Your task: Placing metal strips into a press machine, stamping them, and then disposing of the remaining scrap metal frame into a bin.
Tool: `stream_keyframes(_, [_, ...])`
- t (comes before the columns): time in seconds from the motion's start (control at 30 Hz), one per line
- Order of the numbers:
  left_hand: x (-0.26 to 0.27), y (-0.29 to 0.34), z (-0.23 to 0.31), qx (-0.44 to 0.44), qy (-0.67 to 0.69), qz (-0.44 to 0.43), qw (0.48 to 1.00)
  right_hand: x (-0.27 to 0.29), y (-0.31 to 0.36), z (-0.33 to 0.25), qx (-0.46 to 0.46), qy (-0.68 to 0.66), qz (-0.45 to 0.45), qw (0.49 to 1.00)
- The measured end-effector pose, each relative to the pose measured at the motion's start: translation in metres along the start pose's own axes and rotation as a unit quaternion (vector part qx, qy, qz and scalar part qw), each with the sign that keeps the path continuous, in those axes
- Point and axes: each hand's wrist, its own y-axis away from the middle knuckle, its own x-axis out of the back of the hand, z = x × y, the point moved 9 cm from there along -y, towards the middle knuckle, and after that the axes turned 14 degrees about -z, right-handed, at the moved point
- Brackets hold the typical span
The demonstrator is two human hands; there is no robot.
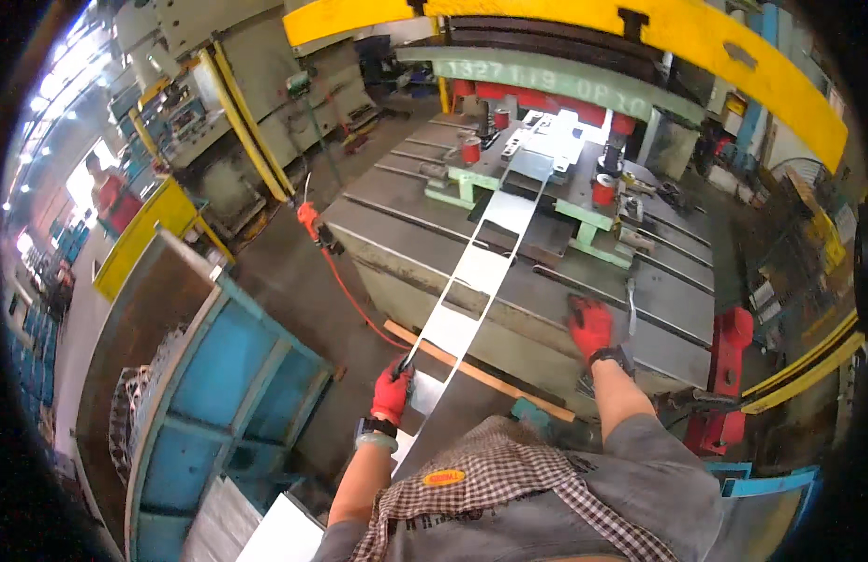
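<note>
Metal strip (481, 267) runs from the die (546, 155) far on the press bed (546, 281) back to my left hand (393, 391), closed on its near end; I judge it thin, springy, sharp-edged and probably oily, so grip by the edges near the end. My right hand (590, 326) lies open, flat on the bed's near right edge. Blue bin (218, 375) crowds the near left; orange hose (345, 286) trails beside the strip.
</note>
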Motion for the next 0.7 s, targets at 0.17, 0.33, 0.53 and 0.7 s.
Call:
stream_keyframes(0.17, [-0.017,-0.04,-0.027,0.044,0.013,-0.002,0.999,0.003,-0.002,-0.004,-0.023,-0.002,-0.014,1.0])
stream_keyframes(0.33, [-0.034,-0.071,0.032,-0.024,-0.054,-0.03,0.998,0.007,-0.002,-0.006,-0.026,0.015,-0.021,0.999])
stream_keyframes(0.53, [-0.038,-0.069,0.101,-0.065,-0.153,-0.034,0.985,0.007,-0.003,-0.007,-0.021,-0.008,-0.025,0.999])
stream_keyframes(0.7, [-0.039,-0.081,0.142,-0.08,-0.213,-0.055,0.972,0.002,-0.005,-0.004,-0.034,0.004,-0.033,0.999])
